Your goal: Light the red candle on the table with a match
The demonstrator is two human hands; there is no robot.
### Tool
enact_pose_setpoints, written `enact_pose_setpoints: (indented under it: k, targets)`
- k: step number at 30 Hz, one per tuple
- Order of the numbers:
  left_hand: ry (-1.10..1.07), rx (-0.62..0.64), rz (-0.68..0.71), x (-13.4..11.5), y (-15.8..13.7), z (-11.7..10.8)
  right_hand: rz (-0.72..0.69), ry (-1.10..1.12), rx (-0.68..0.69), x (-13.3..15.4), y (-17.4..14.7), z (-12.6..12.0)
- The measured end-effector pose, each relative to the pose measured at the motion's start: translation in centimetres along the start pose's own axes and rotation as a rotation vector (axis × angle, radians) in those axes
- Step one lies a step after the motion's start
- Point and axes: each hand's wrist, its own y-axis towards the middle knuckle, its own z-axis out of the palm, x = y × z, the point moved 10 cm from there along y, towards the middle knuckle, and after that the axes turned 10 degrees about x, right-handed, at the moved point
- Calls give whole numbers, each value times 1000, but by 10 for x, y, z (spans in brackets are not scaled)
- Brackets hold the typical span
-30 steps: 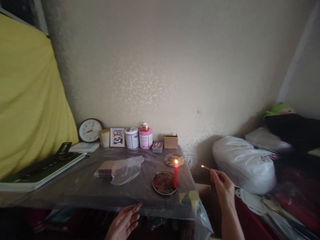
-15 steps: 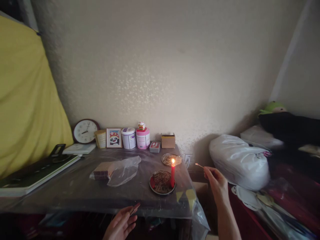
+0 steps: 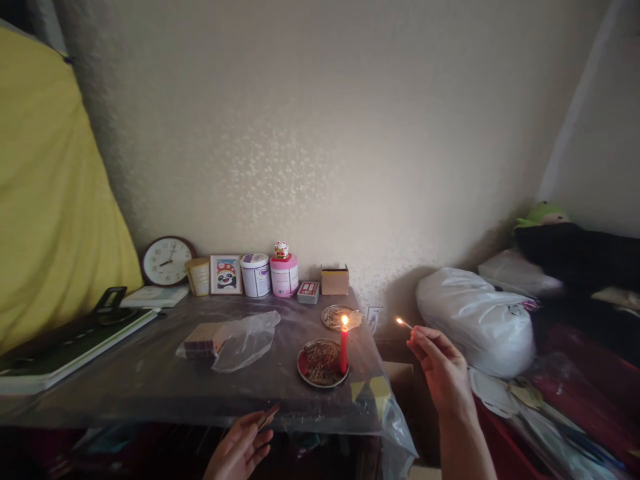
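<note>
A burning match (image 3: 406, 325) is pinched between the thumb and fingers of my right hand (image 3: 440, 363), off the table's right edge. Its lit tip points left, toward the candle but well apart from it. My left hand (image 3: 243, 443), low in front of the table, grips a small flat reddish-brown piece (image 3: 269, 416); its exact kind is unclear. A lit red candle (image 3: 344, 350) stands upright on the right side of a round metal dish (image 3: 305, 379). Behind it lies a second metal dish (image 3: 327, 319) holding a heap of pale sticks (image 3: 355, 319).
Plastic film covers the table (image 3: 165, 373). On it are a wrapped block (image 3: 203, 340), a clear plastic bag (image 3: 247, 341) and a keyboard-like board (image 3: 75, 357). A clock (image 3: 169, 260), picture frame (image 3: 226, 275), tins (image 3: 256, 275) and a small cardboard box (image 3: 335, 280) line the wall. White bags (image 3: 475, 320) are piled right.
The flame at the match tip has grown brighter. My right hand has turned and shifted slightly right with the match. My left hand keeps nearly the same place.
</note>
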Motion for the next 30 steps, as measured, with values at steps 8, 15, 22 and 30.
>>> enact_pose_setpoints:
  k: [8,15,22,30]
  targets:
    - [-22,38,6,1,0,3,-57,-393,32,17,-4,-18]
    - [-34,46,23,-2,-3,4,41,-502,-1,-37,18,-29]
    - [-18,67,7,0,-1,4,39,-398,35,-41,21,-17]
    - [-21,60,-31,2,4,-3,-18,-295,121,-12,32,-7]
